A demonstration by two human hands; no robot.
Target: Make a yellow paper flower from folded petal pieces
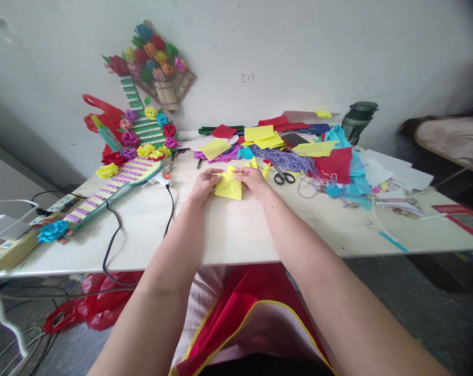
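Observation:
Between my two hands, over the middle of the white table [236, 235], is a piece of yellow paper [229, 188] with crease lines and a partly folded top edge. My left hand [205, 184] pinches its upper left side, thumb toward the middle. On the upper right side, my right hand [252, 180] grips it between thumb and fingers. Small yellow paper pieces [266, 171] lie just beyond my right hand. Black-handled scissors [284, 178] rest close by on the right.
Purple shredded strands [285, 158], coloured paper sheets [260, 133] and blue crepe paper [356, 175] crowd the back. A dark green bottle [357, 121] stands behind. At left are a flower-decorated guitar shape [114, 183], a black cable [171, 209] and a power strip [16, 249].

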